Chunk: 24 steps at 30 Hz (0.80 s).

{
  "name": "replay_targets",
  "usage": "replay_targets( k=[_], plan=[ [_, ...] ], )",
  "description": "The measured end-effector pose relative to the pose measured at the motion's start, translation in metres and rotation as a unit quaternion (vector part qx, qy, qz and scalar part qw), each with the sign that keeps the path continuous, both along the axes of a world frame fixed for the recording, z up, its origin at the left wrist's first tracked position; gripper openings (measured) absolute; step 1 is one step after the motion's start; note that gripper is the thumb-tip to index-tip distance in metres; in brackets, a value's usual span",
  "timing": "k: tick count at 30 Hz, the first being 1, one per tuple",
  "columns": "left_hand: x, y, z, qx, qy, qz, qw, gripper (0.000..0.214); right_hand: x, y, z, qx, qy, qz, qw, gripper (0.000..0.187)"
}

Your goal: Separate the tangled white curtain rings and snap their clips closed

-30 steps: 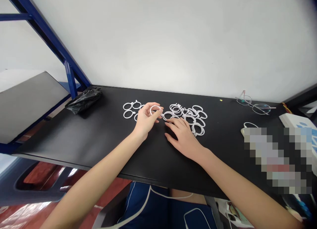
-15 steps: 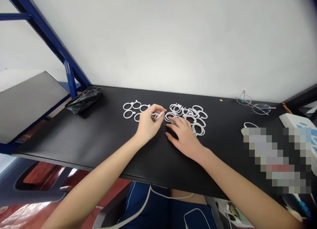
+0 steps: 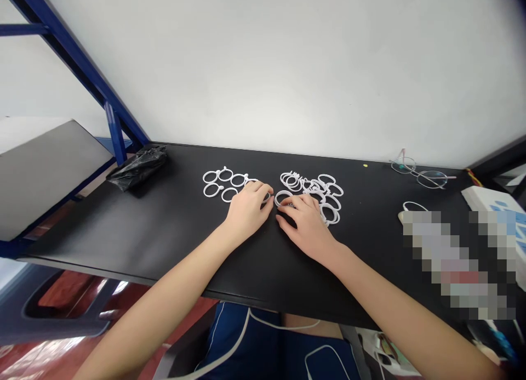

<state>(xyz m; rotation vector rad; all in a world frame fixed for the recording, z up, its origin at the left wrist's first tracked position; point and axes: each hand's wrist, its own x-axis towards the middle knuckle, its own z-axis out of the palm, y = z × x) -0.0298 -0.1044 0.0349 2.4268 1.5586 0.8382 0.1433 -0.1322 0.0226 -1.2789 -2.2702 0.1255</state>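
Note:
White plastic rings with small eyelets, like curtain rings, lie on the black table (image 3: 176,221). My left hand (image 3: 249,207) is low over the table, fingers and thumb closed on a white curtain ring (image 3: 267,197) that shows partly between them. Left of it, several curtain rings (image 3: 212,190) are laid out singly in two rows, some partly under the hand. My right hand (image 3: 306,223) rests at the near edge of a loose pile of curtain rings (image 3: 326,191). Its fingers are apart, the fingertips beside or touching one ring (image 3: 282,192) at the pile's left.
A crumpled black plastic bag (image 3: 137,169) lies at the table's far left. Eyeglasses (image 3: 431,178) sit at the back right, with a white box (image 3: 476,199) and a blurred-out item nearer. Behind the table is a white wall (image 3: 263,84); a white cable (image 3: 234,347) crosses my lap.
My left hand has lowered the ring it holds from a tilted position to the table, close to the laid-out rings. My right hand has barely moved.

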Motion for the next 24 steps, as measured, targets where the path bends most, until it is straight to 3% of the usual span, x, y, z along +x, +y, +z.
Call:
replay_targets(
  k=[8, 16, 24],
  plan=[
    [-0.0004, -0.0006, -0.0007, -0.026, 0.034, 0.004, 0.999, 0.016, -0.0015, 0.0006, -0.0015, 0.024, 0.084, -0.016, 0.996, 0.016],
    [-0.0005, -0.0003, -0.0002, -0.008, 0.042, 0.0, 0.999, 0.016, -0.0017, 0.0028, 0.0023, 0.047, 0.233, -0.028, 0.971, 0.017],
    [0.0022, -0.0018, -0.0056, -0.012, 0.013, -0.089, 0.996, 0.016, -0.0005, 0.0028, 0.0053, 0.058, 0.286, -0.055, 0.955, 0.015]
  ],
)
